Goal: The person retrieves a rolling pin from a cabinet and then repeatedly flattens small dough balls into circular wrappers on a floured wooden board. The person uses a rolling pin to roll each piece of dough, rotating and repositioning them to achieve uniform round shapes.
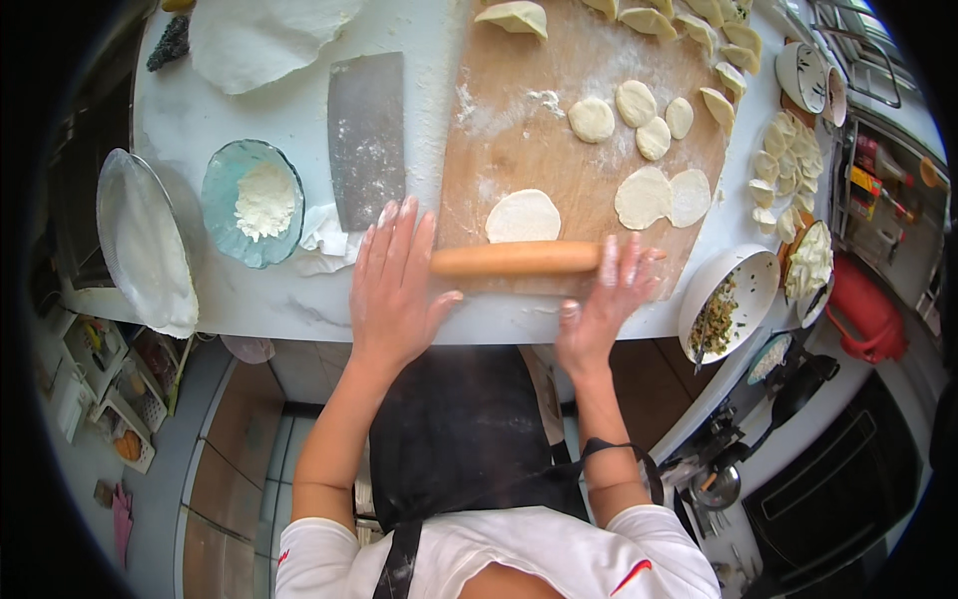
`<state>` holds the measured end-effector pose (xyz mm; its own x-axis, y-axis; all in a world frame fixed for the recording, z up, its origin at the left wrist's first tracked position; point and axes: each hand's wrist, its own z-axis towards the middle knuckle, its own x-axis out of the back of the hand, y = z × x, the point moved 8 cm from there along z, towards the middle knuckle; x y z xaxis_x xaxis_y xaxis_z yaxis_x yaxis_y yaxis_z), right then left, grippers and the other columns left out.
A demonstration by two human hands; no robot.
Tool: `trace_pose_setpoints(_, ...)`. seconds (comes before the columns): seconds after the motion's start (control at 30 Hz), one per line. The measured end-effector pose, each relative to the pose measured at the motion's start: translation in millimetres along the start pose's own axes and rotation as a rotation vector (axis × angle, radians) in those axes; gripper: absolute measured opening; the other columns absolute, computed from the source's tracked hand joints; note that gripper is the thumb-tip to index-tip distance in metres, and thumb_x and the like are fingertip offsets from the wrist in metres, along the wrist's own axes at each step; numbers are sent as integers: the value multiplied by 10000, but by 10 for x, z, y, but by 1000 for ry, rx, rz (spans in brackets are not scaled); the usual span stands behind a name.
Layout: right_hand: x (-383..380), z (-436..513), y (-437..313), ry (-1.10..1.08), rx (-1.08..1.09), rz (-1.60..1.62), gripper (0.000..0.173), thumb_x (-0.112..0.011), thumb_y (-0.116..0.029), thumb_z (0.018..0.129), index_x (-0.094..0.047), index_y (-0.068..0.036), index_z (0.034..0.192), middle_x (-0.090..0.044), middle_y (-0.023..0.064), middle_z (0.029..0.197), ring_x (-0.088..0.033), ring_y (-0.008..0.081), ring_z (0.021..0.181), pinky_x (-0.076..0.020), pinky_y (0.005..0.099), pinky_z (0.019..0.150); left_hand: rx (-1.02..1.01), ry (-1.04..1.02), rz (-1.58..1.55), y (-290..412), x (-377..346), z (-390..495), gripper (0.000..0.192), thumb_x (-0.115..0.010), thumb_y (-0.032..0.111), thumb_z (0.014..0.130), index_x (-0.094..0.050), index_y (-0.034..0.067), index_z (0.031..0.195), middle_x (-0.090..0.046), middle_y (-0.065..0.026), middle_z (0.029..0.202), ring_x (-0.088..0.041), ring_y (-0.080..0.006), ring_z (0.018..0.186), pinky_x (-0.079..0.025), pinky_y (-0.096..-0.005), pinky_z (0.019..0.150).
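A wooden rolling pin lies across the near part of a floured wooden board, along the near edge of a flattened round dough wrapper. My left hand is flat, fingers stretched forward, beside the pin's left end; whether it touches is hard to tell. My right hand rests its floury fingers on the pin's right end, thumb apart. Two joined-looking thin wrappers lie right of the pin's far side. Several small dough discs sit farther back. Folded dumplings line the board's far and right edges.
Left of the board are a metal dough sheet or blade, a glass bowl of flour and a sieve-like basket with cloth. At right stand a white bowl of chopped filling, more dumplings and patterned bowls.
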<state>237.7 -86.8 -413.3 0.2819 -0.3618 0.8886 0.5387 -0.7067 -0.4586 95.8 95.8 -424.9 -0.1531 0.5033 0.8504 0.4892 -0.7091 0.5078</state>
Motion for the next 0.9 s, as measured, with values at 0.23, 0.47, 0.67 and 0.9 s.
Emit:
trace_pose_setpoints(0.23, -401, 578, 20, -188, 165, -255, 763, -372, -693, 955, -420, -196, 1531, -250, 144, 1649, -95, 417, 1536, 26, 622, 1196, 14, 188, 10, -192, 119, 361, 860, -680, 478, 828, -392, 71, 1529, -318, -180, 1610, -285, -406, 1481, -238, -525, 1198)
trace_pose_setpoints(0.47, -104, -99, -34, -85, 63, -57, 762, -356, -695, 953, -450, -182, 1509, -266, 140, 1644, -115, 425, 1529, 12, 628, 1193, 12, -9, -28, -23, -28, -104, 844, -661, 512, 847, -404, 81, 1526, -327, -180, 1607, -301, -405, 1471, -244, -532, 1191)
trace_pose_setpoints(0.67, -334, 594, -64, -82, 203, -72, 735, -322, -686, 969, -462, -200, 1503, -270, 117, 1645, -125, 423, 1526, 9, 631, 1192, 13, 215, -31, -167, 98, 224, 814, -623, 528, 883, -404, 79, 1526, -316, -192, 1608, -296, -432, 1464, -243, -535, 1189)
trace_pose_setpoints(0.9, 20, 139, 83, -57, 54, -42, 710, -338, -645, 1001, -453, -156, 1504, -258, 160, 1639, -130, 421, 1523, -16, 631, 1192, 27, 77, -48, -18, 56, -26, 783, -636, 482, 879, -418, 86, 1519, -329, -201, 1597, -297, -428, 1463, -229, -555, 1191)
